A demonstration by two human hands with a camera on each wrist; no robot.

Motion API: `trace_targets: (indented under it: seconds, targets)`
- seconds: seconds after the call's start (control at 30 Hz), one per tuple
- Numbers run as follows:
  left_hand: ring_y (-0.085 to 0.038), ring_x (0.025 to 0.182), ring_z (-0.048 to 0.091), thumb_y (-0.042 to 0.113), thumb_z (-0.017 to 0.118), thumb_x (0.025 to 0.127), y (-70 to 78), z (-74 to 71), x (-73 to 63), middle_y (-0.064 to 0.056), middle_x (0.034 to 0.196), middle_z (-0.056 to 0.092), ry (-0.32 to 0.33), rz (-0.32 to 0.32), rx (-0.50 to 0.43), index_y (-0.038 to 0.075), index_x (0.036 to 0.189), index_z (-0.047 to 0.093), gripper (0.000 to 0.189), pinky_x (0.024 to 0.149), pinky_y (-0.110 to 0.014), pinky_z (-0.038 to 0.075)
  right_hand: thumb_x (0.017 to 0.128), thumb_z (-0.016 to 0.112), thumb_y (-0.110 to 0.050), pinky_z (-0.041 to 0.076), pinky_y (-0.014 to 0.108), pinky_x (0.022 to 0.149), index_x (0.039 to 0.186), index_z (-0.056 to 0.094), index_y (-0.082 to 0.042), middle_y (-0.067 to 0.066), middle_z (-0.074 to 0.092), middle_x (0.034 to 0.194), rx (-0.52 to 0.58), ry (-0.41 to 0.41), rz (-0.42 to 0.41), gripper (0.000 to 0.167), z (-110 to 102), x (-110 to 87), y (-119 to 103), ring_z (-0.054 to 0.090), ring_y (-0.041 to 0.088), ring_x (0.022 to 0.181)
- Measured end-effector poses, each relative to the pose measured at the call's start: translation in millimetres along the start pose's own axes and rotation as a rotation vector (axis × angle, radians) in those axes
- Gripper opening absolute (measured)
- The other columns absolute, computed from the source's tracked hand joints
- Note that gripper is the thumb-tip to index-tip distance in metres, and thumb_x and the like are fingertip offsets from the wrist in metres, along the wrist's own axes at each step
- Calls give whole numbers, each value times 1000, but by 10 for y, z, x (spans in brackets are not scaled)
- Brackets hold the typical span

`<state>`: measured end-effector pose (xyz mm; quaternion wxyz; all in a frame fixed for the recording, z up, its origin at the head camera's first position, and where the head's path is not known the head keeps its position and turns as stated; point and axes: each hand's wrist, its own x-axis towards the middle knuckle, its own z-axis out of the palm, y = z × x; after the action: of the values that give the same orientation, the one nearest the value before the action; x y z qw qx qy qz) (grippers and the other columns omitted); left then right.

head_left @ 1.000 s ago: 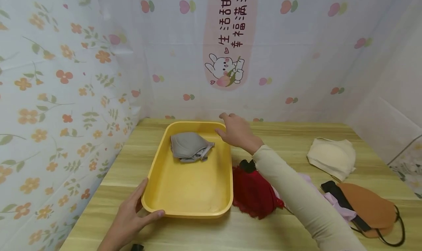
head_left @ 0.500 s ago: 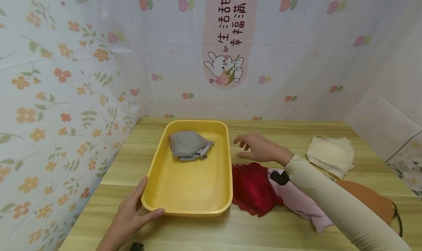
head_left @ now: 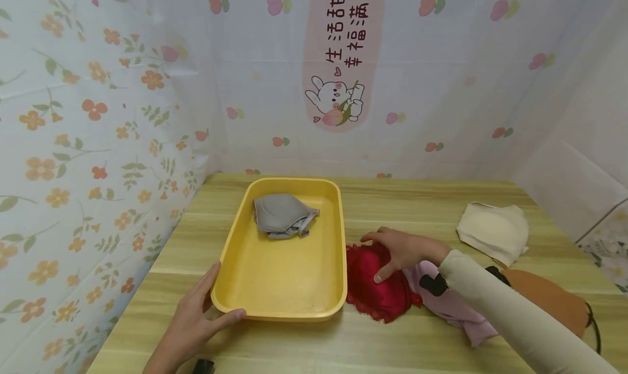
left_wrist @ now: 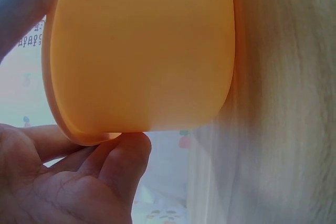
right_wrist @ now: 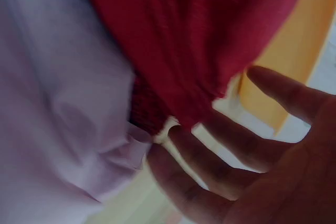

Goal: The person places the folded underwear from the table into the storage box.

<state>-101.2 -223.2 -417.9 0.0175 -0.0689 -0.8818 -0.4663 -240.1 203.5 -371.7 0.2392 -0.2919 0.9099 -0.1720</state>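
The glossy red, lace-edged cloth bra (head_left: 378,293) lies lower right of centre, under the loosely spread fingers of the right hand (head_left: 406,249). At lower left, the left hand (head_left: 190,318) grips a yellow plastic tray (head_left: 279,281).

downward head, close wrist views share the tray (head_left: 279,276)

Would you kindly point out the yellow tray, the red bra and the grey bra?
Yellow tray (head_left: 279,276), head view, on its bare floor.
Red bra (head_left: 376,296), head view, on its smooth cup.
Grey bra (head_left: 278,213), head view, on its cup.
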Motion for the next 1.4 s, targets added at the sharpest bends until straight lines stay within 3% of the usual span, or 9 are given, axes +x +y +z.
trace_targets:
  seconds: [0.2,0.37,0.63,0.87,1.0,1.2,1.4]
  targets:
    - [-41,141,45,31,85,81,-1,6,-1,-26,163,27,-4,-7,-11,3,161,18,107,107,-47,49,69,92,-38,59,42,93,147,45,-8,6,57,123,1,-5,55,96,62,27,-12,53,26,118]
    - [-42,139,47,30,85,81,-4,11,-6,-26,162,29,7,7,-13,1,160,19,106,106,-48,50,63,96,-37,57,41,94,141,51,-5,6,62,118,-62,52,35,96,101,119,3,57,24,112]
    - [-43,141,45,32,84,81,-7,11,-1,-25,164,26,-6,-28,-24,3,161,18,107,108,-48,49,58,99,-30,57,29,82,125,62,-5,2,70,106,-28,89,52,81,148,197,64,62,16,97]
    - [-43,142,43,33,84,82,1,8,1,-26,164,25,-9,-20,-16,2,160,18,107,108,-49,47,59,98,-29,51,25,71,96,67,-12,-5,65,89,-48,81,55,51,162,213,46,54,13,86]
    - [-44,141,45,31,84,82,14,1,14,-27,163,27,0,-5,-15,1,160,18,107,108,-50,48,60,97,-27,52,23,72,96,64,-12,-4,64,90,-38,73,13,50,142,206,41,56,10,85]
    - [-43,141,46,31,84,82,18,-7,12,-27,163,26,-5,-9,-19,1,160,18,107,108,-48,48,63,95,-25,56,23,72,106,62,-12,-4,67,96,61,57,3,56,74,155,83,60,10,89]
    - [-41,139,48,30,85,81,10,8,-1,-26,162,29,8,-3,-13,3,160,19,107,108,-38,52,68,93,-20,62,29,78,118,55,-4,5,72,106,314,38,-15,65,28,116,196,67,16,95]
